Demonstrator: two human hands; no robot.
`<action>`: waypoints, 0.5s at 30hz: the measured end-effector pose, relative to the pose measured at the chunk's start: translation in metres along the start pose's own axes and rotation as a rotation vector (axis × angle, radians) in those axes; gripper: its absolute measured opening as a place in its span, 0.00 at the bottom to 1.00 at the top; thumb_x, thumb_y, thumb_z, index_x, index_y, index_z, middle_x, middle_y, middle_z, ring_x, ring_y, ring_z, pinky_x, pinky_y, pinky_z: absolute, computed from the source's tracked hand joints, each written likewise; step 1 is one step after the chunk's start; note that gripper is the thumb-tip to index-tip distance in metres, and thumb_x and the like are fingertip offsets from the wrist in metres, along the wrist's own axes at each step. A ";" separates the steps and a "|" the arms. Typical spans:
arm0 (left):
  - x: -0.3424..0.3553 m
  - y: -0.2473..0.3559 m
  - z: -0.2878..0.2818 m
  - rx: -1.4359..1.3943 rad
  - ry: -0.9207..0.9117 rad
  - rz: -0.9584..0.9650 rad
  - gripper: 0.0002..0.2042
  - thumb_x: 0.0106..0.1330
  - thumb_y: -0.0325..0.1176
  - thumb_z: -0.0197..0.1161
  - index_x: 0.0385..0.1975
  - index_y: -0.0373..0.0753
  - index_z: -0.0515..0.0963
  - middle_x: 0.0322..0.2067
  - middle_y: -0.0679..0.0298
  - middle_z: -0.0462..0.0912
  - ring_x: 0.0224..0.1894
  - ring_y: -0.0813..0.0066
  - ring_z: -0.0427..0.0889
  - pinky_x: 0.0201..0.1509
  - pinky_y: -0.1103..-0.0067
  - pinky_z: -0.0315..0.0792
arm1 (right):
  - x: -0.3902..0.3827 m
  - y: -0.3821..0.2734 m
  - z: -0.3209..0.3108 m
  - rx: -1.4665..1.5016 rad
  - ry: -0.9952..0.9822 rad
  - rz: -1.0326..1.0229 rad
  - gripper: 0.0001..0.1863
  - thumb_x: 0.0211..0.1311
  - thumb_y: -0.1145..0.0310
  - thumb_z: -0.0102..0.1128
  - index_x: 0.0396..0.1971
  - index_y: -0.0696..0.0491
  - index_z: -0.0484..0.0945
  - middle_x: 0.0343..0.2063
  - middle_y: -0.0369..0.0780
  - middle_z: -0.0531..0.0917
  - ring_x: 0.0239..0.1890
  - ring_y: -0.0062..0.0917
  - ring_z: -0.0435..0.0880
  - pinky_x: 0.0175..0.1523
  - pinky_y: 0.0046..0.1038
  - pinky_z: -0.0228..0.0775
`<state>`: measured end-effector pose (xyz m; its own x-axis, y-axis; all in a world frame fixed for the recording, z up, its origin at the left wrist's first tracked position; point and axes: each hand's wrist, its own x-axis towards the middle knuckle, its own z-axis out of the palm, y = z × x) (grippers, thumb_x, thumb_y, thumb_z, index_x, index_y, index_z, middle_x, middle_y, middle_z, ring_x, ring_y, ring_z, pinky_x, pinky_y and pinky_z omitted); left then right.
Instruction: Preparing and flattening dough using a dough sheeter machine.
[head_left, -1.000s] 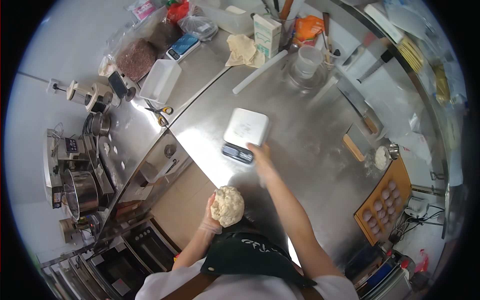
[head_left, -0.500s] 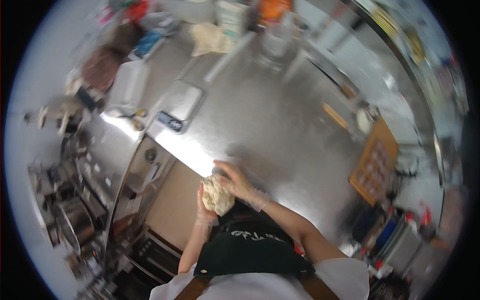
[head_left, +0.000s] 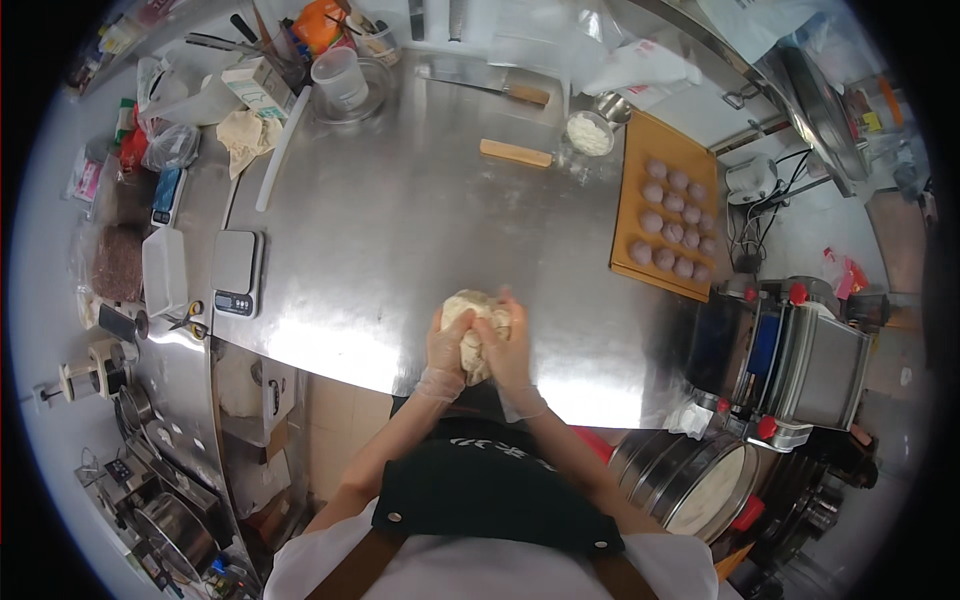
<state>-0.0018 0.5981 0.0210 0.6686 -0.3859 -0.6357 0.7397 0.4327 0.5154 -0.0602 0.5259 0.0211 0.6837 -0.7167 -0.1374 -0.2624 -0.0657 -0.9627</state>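
Note:
A lumpy ball of pale dough (head_left: 470, 365) is held between both hands near the front edge of the steel table (head_left: 370, 250), at the centre of the view. My left hand (head_left: 444, 350) grips its left side, thumb over the front. My right hand (head_left: 505, 350) grips its right side. Both wear clear gloves. A white-and-steel digital scale (head_left: 237, 265) lies on the table's left part, away from the hands.
An orange board (head_left: 630, 255) with several purple balls is at right, beside a sheeting machine (head_left: 810, 365). A bowl of white powder (head_left: 590, 135), wooden-handled scraper (head_left: 515, 153) and knife (head_left: 525, 93) lie behind. A white rod (head_left: 285, 150), plastic containers (head_left: 165, 270) and scissors (head_left: 188, 320) are left.
The view has turned rightward. My right hand has left the scale and joined my left hand on the dough. The dough is now held up at the table's front edge.

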 end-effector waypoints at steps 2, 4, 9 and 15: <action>-0.002 -0.007 0.031 0.111 -0.065 0.039 0.18 0.62 0.24 0.59 0.52 0.38 0.69 0.44 0.59 0.77 0.43 0.70 0.79 0.46 0.76 0.77 | 0.014 -0.029 -0.027 0.392 0.035 0.139 0.29 0.62 0.67 0.59 0.61 0.56 0.64 0.53 0.44 0.72 0.55 0.29 0.72 0.59 0.30 0.66; -0.010 -0.006 0.059 0.131 -0.153 0.036 0.20 0.62 0.24 0.59 0.55 0.39 0.67 0.46 0.60 0.76 0.46 0.71 0.77 0.49 0.76 0.76 | 0.034 -0.017 -0.058 0.470 -0.025 0.240 0.28 0.65 0.65 0.55 0.63 0.55 0.61 0.56 0.44 0.71 0.59 0.30 0.69 0.62 0.30 0.64; 0.032 -0.020 0.034 0.025 -0.301 -0.130 0.27 0.63 0.31 0.60 0.62 0.40 0.61 0.53 0.60 0.72 0.55 0.69 0.73 0.58 0.73 0.71 | 0.088 -0.010 -0.098 0.103 -0.332 -0.097 0.25 0.70 0.57 0.49 0.60 0.57 0.67 0.56 0.43 0.72 0.59 0.26 0.69 0.61 0.28 0.64; 0.016 -0.014 -0.017 -0.062 -0.138 -0.304 0.26 0.65 0.44 0.58 0.60 0.39 0.64 0.52 0.60 0.75 0.55 0.65 0.74 0.59 0.69 0.70 | 0.329 0.039 -0.132 -0.154 0.276 0.152 0.15 0.61 0.63 0.55 0.40 0.60 0.78 0.26 0.41 0.83 0.25 0.23 0.82 0.30 0.29 0.73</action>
<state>-0.0024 0.5997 -0.0064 0.4257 -0.6097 -0.6686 0.9034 0.3281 0.2760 0.0649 0.1955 -0.0308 0.4244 -0.8856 -0.1884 -0.4611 -0.0324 -0.8867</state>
